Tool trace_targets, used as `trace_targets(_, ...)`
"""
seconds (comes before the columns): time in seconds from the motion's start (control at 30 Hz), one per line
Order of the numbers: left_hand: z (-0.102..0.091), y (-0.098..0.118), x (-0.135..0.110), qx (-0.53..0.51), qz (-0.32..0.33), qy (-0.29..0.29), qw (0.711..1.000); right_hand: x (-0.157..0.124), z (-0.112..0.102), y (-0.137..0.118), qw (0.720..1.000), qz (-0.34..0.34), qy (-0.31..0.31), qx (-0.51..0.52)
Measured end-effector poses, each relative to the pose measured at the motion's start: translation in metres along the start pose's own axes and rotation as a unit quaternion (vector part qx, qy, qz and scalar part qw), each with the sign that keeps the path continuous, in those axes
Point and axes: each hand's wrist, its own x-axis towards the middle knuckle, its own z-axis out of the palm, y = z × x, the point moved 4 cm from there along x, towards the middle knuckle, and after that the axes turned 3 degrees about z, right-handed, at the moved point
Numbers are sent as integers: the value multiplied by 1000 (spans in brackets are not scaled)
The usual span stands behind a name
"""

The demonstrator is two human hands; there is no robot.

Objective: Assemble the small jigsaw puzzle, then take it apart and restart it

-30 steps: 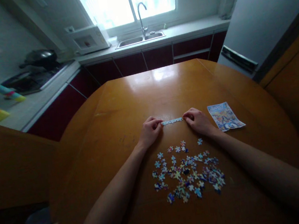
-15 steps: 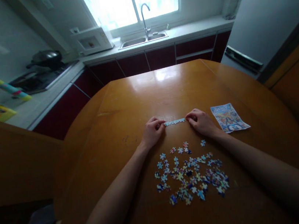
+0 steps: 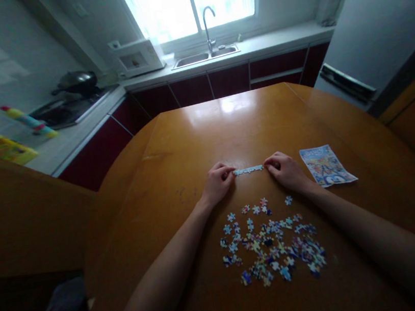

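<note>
A narrow strip of joined light-blue jigsaw pieces [image 3: 248, 170] lies across the wooden table between my hands. My left hand [image 3: 219, 182] pinches its left end between thumb and fingers. At the opposite end, my right hand [image 3: 282, 168] is closed on the strip in the same way. Nearer to me, between my forearms, a spread of loose jigsaw pieces [image 3: 268, 242] covers part of the tabletop, many overlapping. One piece [image 3: 288, 200] sits apart from them, below my right hand. The strip's very ends are hidden by my fingertips.
A creased picture sheet [image 3: 327, 165] lies on the table [image 3: 220, 133] to the right of my right hand. Beyond the table's far edge are a sink [image 3: 194, 59], a microwave [image 3: 140, 58] and a pot [image 3: 77, 82] on the stove. Yellow bottles stand at the left.
The whole view has shifted slightly, so everything appears a little further right. Both hands keep hold of the strip's ends, and the loose pieces lie as before.
</note>
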Motion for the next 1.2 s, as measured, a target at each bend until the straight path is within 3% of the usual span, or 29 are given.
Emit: trace_targets(1.2, 1, 0, 0, -5, 9, 3, 1000, -1, -1, -1, 1000, 2, -3, -6)
